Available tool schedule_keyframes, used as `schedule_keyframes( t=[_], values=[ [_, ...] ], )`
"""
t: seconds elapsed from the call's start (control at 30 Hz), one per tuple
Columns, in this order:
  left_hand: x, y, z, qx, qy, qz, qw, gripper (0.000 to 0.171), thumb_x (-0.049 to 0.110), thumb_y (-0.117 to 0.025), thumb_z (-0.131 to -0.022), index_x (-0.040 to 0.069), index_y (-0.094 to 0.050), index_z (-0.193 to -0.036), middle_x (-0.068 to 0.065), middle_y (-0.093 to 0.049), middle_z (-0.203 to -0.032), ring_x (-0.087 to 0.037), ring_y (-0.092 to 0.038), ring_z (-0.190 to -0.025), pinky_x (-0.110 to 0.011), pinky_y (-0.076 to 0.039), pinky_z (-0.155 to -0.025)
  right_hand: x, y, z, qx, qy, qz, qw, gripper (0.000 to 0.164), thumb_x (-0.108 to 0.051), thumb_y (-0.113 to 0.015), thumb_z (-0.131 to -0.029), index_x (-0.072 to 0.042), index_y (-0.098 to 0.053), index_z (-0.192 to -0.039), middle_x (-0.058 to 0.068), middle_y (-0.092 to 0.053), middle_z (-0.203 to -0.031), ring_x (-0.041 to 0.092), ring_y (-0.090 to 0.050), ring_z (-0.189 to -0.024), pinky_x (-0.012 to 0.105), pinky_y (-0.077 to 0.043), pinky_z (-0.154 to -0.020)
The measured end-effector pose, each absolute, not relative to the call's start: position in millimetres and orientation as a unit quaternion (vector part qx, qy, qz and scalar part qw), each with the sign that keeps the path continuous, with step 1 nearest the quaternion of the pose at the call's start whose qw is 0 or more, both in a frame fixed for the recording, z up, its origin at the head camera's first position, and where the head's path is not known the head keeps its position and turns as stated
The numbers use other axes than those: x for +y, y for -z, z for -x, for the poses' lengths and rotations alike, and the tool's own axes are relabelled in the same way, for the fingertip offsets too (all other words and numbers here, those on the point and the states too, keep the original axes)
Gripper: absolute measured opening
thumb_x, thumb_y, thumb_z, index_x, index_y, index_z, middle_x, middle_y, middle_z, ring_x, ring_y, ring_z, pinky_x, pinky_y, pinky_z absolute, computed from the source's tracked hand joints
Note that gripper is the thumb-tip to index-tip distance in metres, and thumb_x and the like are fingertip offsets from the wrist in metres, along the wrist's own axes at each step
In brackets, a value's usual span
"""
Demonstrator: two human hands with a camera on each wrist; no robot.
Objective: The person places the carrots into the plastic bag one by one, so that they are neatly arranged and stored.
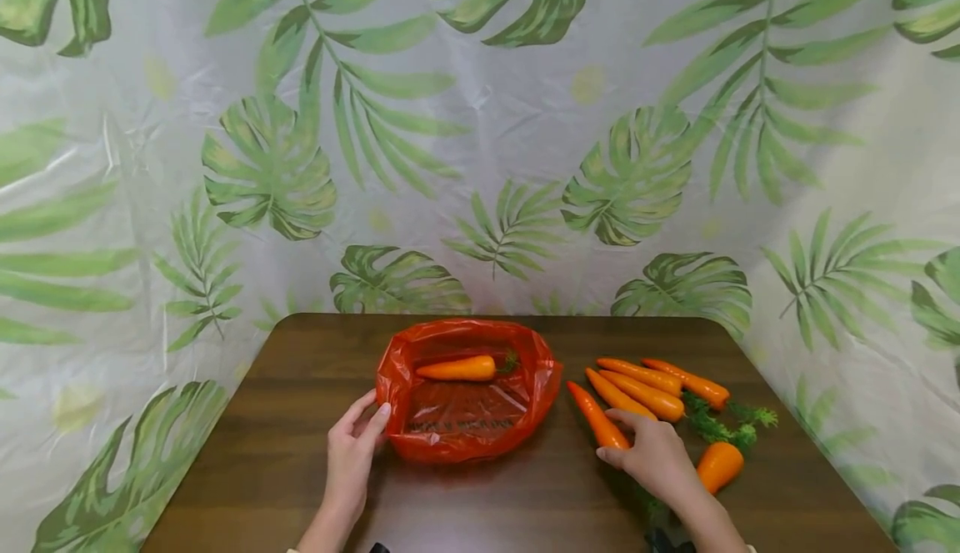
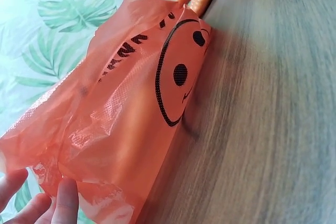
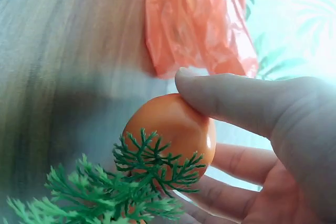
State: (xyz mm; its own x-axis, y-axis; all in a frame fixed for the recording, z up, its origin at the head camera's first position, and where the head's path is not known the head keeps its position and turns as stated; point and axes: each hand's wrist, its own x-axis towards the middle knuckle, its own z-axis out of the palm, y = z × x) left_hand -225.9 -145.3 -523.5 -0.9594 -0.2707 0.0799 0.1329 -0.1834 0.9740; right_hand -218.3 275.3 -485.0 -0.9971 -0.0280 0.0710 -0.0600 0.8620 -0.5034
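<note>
A red plastic bag (image 1: 542, 403) stands on the table with its mouth spread wide, and one carrot (image 1: 459, 368) with a green top lies in it. My left hand (image 1: 354, 444) pinches the bag's left rim between thumb and fingers. In the left wrist view, a black printed face and lettering show on the bag's side (image 2: 139, 135). To the right of the bag, my right hand (image 1: 660, 459) grips an orange carrot (image 1: 597, 416) near its thick end, the tip pointing toward the back. The right wrist view shows the held carrot's rounded end (image 3: 168, 116) with green fronds (image 3: 105, 190).
Several carrots (image 1: 643, 394) lie together beyond my right hand, their leafy tops (image 1: 738, 432) toward the right. Another carrot (image 1: 722, 465) lies by the right wrist, partly hidden. The dark wooden table (image 1: 262, 453) ends in front of a leaf-patterned curtain (image 1: 510, 136).
</note>
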Motion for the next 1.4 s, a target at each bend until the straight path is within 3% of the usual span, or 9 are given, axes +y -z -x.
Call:
schedule_keyframes(
  t=[0.33, 0.63, 1.07, 1.4],
  values=[
    [-145, 520, 225, -0.627, 0.765, -0.041, 0.142, 0.043, 0.016, -0.072, -0.095, -0.002, -0.062, -0.133, -0.022, -0.061, -0.131, -0.013, -0.068, -0.097, -0.027, -0.058, -0.079, 276, 471, 222, -0.958, -0.280, -0.036, 0.054, 0.063, -0.033, -0.090, -0.075, -0.012, -0.068, -0.130, 0.007, -0.073, -0.104, 0.021, -0.068, -0.087, 0.038, -0.053, -0.065],
    [-143, 519, 228, -0.620, 0.771, -0.030, 0.145, 0.041, 0.011, -0.071, -0.095, -0.003, -0.062, -0.133, -0.022, -0.060, -0.131, -0.014, -0.069, -0.096, -0.028, -0.058, -0.080, 278, 458, 223, -0.950, -0.291, -0.067, 0.089, 0.062, -0.035, -0.089, -0.076, -0.012, -0.068, -0.129, 0.004, -0.072, -0.109, 0.023, -0.070, -0.092, 0.041, -0.057, -0.071],
    [-144, 519, 225, -0.637, 0.756, -0.044, 0.141, 0.043, 0.018, -0.072, -0.095, -0.001, -0.063, -0.132, -0.021, -0.060, -0.131, -0.014, -0.069, -0.095, -0.028, -0.058, -0.079, 277, 443, 220, -0.946, -0.302, -0.059, 0.097, 0.064, -0.036, -0.088, -0.077, -0.016, -0.066, -0.133, 0.009, -0.071, -0.113, 0.025, -0.069, -0.094, 0.038, -0.055, -0.067],
    [-145, 519, 225, -0.639, 0.754, -0.045, 0.143, 0.043, 0.019, -0.073, -0.095, -0.001, -0.063, -0.132, -0.020, -0.062, -0.130, -0.015, -0.069, -0.094, -0.028, -0.059, -0.077, 273, 431, 223, -0.941, -0.316, -0.064, 0.098, 0.065, -0.033, -0.085, -0.082, -0.015, -0.061, -0.139, 0.011, -0.067, -0.126, 0.032, -0.068, -0.105, 0.046, -0.057, -0.079]
  ],
)
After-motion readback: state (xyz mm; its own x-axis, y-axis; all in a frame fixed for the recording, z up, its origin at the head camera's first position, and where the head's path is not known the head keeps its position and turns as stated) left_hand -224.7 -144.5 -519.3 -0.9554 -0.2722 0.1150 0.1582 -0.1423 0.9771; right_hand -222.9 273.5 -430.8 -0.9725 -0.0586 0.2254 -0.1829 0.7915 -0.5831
